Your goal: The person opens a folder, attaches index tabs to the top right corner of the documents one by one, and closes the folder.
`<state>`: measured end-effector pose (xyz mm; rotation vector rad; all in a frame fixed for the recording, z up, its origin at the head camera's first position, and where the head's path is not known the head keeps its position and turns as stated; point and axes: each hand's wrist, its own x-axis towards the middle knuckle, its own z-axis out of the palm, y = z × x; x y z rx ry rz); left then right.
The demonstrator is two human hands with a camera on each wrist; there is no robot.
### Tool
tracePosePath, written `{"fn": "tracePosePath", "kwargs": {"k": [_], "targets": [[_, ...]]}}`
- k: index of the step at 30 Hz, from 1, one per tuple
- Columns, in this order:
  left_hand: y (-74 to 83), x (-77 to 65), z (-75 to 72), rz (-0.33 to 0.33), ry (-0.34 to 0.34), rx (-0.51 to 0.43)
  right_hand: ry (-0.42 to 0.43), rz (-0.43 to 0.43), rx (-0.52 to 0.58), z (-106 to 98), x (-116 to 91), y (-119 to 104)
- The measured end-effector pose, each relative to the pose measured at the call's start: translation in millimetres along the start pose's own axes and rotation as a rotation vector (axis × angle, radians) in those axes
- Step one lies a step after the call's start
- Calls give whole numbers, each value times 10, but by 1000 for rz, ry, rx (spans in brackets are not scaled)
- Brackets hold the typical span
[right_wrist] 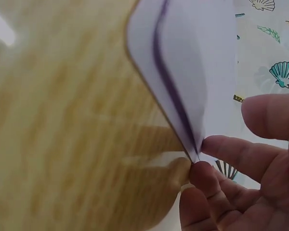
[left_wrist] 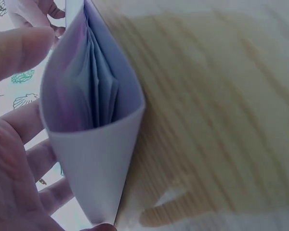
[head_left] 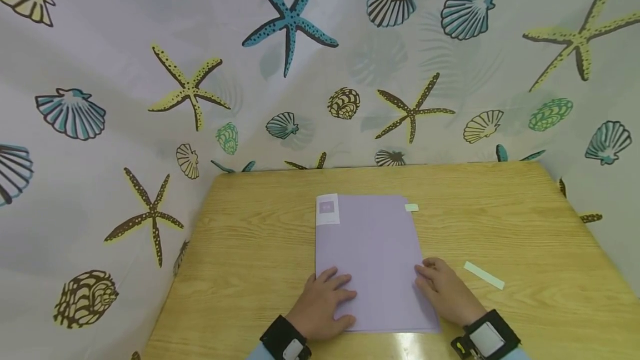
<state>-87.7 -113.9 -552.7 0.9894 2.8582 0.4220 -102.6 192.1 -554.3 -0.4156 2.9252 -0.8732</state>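
Observation:
A pale purple folder [head_left: 377,254] lies on the wooden table, with a white label [head_left: 328,216] at its upper left corner. From its right edge sticks a small pale green tab [head_left: 411,208]. My left hand [head_left: 322,304] rests on its lower left part, fingers spread. In the left wrist view, folded sheets [left_wrist: 101,86] show inside the folder's end, beside the spread fingers. My right hand [head_left: 447,293] touches the folder's right edge with its fingertips. In the right wrist view, those fingertips [right_wrist: 204,175] meet the edge while the thumb stands apart.
A loose pale green strip [head_left: 484,275] lies on the table to the right of my right hand. Behind and beside the wooden table [head_left: 260,221] hangs a white cloth [head_left: 320,143] printed with starfish and shells. Both wrists wear black straps.

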Motion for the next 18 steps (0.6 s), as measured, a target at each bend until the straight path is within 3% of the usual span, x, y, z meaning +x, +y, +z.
{"fn": "tracePosePath", "kwargs": {"k": [9, 18], "targets": [[-37, -5, -39, 15, 52, -93, 6, -16, -6, -24, -7, -40], [-58, 1, -178, 26, 158, -138, 5, -36, 68, -180, -53, -131]]}}
